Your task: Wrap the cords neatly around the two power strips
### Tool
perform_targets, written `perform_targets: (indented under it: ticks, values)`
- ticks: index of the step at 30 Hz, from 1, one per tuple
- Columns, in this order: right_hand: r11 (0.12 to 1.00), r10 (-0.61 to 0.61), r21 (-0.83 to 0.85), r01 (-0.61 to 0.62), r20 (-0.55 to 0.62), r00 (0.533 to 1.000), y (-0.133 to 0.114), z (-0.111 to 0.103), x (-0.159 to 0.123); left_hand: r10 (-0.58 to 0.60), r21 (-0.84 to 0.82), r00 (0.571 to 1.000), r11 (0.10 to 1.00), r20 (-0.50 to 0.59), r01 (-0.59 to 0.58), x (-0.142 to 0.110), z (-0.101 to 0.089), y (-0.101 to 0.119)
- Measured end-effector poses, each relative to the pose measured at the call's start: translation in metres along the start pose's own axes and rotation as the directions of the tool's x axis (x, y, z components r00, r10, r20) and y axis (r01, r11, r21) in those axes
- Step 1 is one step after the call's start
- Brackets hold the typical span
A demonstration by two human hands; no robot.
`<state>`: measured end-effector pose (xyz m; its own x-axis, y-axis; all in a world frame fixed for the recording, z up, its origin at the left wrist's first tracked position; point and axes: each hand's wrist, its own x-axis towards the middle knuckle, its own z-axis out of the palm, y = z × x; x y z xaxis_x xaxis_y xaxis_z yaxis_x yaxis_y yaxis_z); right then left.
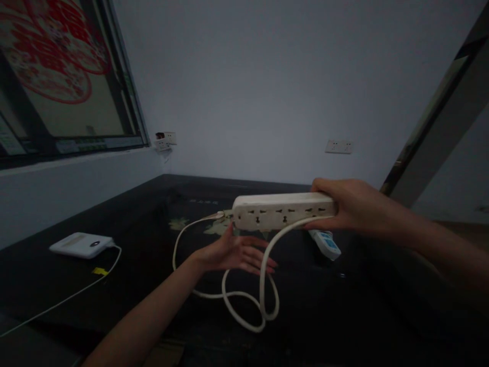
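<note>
A white power strip [278, 211] is held up above the dark table, its sockets turned toward me. My right hand [336, 204] is wrapped round its right end, and the cord passes by the fingers there. Below the strip, my left hand [244, 252] is open with its fingers stretched to the right. Its thumb points up close to the strip's left end; I cannot tell whether it touches. The white cord [244, 326] hangs in loops around and below my left hand. One stretch curves up on the left to a frayed-looking part [219, 215] beside the strip's left end.
The black table [145, 204] has a floral pattern. On its left lies a white device [82, 245] with a cable, near a yellow scrap [100, 271]. A white and blue object [326, 244] lies behind the strip. Wall sockets [339, 147] and a window [69, 76] are beyond.
</note>
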<state>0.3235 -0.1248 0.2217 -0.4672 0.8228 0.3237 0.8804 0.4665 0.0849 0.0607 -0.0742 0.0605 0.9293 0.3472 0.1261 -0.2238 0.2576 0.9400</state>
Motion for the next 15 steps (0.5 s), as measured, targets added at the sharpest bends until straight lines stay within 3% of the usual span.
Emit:
perform_targets:
  ticks: [3,5,7,9,11,13,15]
  values:
    - [0.978,0.184,0.117,-0.171,-0.112,0.976,0.019,-0.008,-0.004,0.012,0.354,0.999,0.935,0.031,-0.022,-0.004,0.032,0.005]
    - [0.947,0.306,0.162,-0.279,-0.185,0.934,0.026,-0.016,-0.006,0.04,0.674,0.998,0.739,-0.053,0.006,-0.004,0.049,0.007]
    - [0.9,0.426,0.208,-0.382,-0.248,0.87,0.029,-0.025,-0.005,0.158,0.881,0.974,0.467,-0.164,0.073,-0.002,0.057,0.002]
    - [0.853,0.515,0.273,-0.445,-0.296,0.805,0.03,-0.036,-0.004,0.348,0.966,0.91,0.196,-0.227,0.166,0.002,0.053,-0.011]
    - [0.813,0.578,0.329,-0.481,-0.351,0.737,0.03,-0.047,-0.004,0.539,0.957,0.809,-0.016,-0.235,0.289,0.005,0.043,-0.025]
    - [0.781,0.624,0.358,-0.512,-0.407,0.667,0.031,-0.057,-0.006,0.657,0.898,0.721,-0.153,-0.22,0.413,0.004,0.029,-0.034]
    - [0.757,0.653,0.385,-0.528,-0.441,0.616,0.037,-0.063,-0.01,0.75,0.823,0.624,-0.202,-0.218,0.53,-0.003,0.014,-0.035]
